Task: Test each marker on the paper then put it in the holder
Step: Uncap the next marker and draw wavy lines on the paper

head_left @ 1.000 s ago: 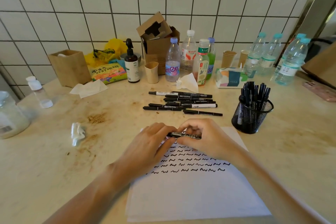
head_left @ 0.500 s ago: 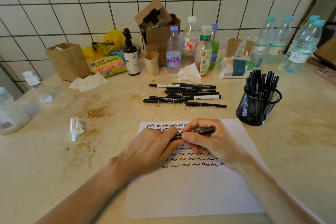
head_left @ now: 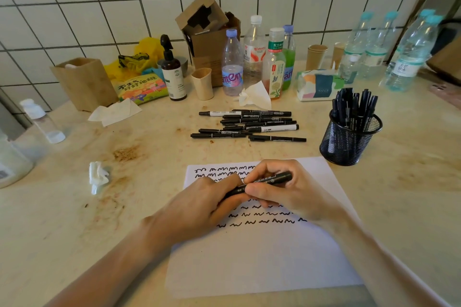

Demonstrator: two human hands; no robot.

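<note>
A black marker (head_left: 270, 179) lies almost level over the white paper (head_left: 262, 262), held between both hands. My left hand (head_left: 199, 209) grips its left end, which is hidden under the fingers. My right hand (head_left: 284, 192) pinches the barrel with thumb and fingers. Rows of black squiggles cover the paper's upper half. Several loose black markers (head_left: 249, 124) lie in a pile beyond the paper. A black mesh holder (head_left: 349, 142) at the right holds several markers upright.
Bottles (head_left: 254, 57), a cardboard box (head_left: 209, 40), paper cups (head_left: 203, 83), a tissue pack (head_left: 318, 85) and a pump bottle (head_left: 172, 72) line the tiled wall. Crumpled tissue (head_left: 98, 176) lies left of the paper. More water bottles (head_left: 409, 55) stand far right.
Both hands have stayed on the marker over the paper; its right end has tipped up slightly from level. The head camera has shifted, so the scene sits lower in view.
</note>
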